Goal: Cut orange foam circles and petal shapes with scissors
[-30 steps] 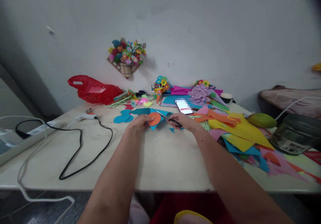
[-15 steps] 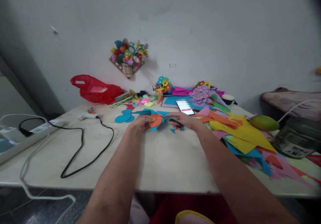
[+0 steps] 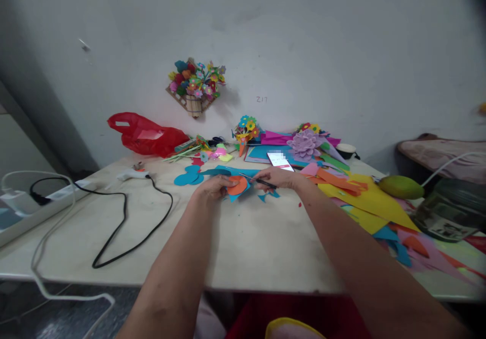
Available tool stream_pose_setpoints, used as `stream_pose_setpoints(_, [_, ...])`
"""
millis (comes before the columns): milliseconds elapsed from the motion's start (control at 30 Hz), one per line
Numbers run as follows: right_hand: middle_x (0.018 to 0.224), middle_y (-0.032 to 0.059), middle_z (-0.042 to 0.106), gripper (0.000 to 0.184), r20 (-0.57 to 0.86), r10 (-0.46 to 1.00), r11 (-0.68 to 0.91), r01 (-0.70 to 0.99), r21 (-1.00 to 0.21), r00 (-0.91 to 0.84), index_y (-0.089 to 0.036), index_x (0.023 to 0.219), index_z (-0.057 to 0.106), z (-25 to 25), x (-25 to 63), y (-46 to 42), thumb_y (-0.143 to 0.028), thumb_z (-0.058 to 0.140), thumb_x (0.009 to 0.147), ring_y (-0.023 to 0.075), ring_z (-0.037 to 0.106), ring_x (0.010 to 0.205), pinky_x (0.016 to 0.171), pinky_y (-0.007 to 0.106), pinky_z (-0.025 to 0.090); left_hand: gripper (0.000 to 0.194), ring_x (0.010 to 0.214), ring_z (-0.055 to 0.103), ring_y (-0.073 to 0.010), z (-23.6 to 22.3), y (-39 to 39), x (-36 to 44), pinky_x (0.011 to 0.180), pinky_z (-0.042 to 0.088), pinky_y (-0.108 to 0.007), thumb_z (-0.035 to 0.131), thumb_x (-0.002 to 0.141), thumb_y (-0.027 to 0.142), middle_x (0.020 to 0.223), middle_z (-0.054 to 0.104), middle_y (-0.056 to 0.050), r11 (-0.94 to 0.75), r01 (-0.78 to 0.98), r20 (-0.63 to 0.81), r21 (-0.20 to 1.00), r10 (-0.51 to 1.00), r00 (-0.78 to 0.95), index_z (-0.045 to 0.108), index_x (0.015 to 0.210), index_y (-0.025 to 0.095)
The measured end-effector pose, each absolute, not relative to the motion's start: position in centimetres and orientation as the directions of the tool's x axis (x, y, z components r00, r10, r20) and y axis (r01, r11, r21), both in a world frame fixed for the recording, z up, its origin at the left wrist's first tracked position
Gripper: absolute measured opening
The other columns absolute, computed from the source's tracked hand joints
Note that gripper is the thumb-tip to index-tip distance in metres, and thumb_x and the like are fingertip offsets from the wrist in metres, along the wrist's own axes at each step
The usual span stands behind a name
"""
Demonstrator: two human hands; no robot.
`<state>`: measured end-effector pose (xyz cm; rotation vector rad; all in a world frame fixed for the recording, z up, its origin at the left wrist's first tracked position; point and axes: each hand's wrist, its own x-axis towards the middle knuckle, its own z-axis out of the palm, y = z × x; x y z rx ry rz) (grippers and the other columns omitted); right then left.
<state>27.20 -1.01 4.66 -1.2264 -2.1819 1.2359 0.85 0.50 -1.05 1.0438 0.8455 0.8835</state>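
My left hand [image 3: 215, 187] pinches an orange disc [image 3: 237, 185] flat against a piece of blue craft sheet [image 3: 236, 197]. Blue corners of that sheet stick out below and beside the disc. Black-handled scissors [image 3: 265, 182] are in my right hand [image 3: 280, 178], their blades pointing left at the sheet by the disc's upper right edge. Several cut blue circles [image 3: 189, 176] lie on the table to the left of my left hand. Small blue offcuts [image 3: 269, 195] rest under my right hand.
A phone [image 3: 280, 161] lies behind my right hand. Coloured sheets [image 3: 364, 202], a green mango [image 3: 401, 187] and a jar [image 3: 451, 210] are on the right. A red plastic bag [image 3: 146, 135], a glue gun [image 3: 132, 175] with black cord and a power strip [image 3: 72, 192] sit left.
The scissors have turned slightly, and my right hand has shifted a little with them. The orange disc and blue sheet are tilted a bit differently in my left hand.
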Motion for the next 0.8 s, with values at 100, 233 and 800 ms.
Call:
stream_pose_setpoints(100, [0.061, -0.004, 0.065, 0.029, -0.078, 0.803, 0.301, 0.515, -0.803, -0.59, -0.023, 0.091, 0.088, 4.64, 27.19, -0.87, -0.043, 0.094, 0.071, 0.0114, 0.052, 0.055, 0.054, 0.024, 0.041, 0.03, 0.055, 0.073, -0.0175, -0.93, 0.35, 0.99, 0.06, 0.061, -0.023, 0.102, 0.06, 0.0, 0.063, 0.076, -0.006, 0.239, -0.199, -0.146, 0.951, 0.908, 0.392, 0.075, 0.061, 0.014])
stream_pose_setpoints(233, [0.067, -0.0036, 0.063, 0.025, 0.024, 0.795, 0.426, 0.531, -0.733, -0.606, -0.023, 0.08, 0.085, 4.79, 27.32, -0.62, -0.043, 0.094, 0.068, 0.0128, 0.051, 0.064, 0.059, 0.025, 0.037, 0.036, 0.053, 0.07, -0.0175, -0.91, 0.27, 1.1, 0.058, 0.06, -0.025, 0.103, 0.057, 0.002, 0.056, 0.071, -0.003, 0.223, -0.183, -0.144, 0.958, 0.92, 0.365, 0.071, 0.055, 0.017])
stream_pose_setpoints(800, [0.053, -0.0054, 0.057, 0.027, -0.046, 0.864, 0.278, 0.552, -0.786, -0.501, -0.021, 0.081, 0.088, 5.27, 27.41, -0.83, -0.039, 0.098, 0.064, 0.0106, 0.046, 0.05, 0.048, 0.026, 0.035, 0.03, 0.06, 0.071, -0.0193, -1.34, 0.82, 0.85, 0.065, 0.059, -0.029, 0.102, 0.063, 0.006, 0.062, 0.073, -0.005, 0.224, -0.073, -0.193, 0.972, 0.934, 0.299, 0.074, 0.061, 0.016])
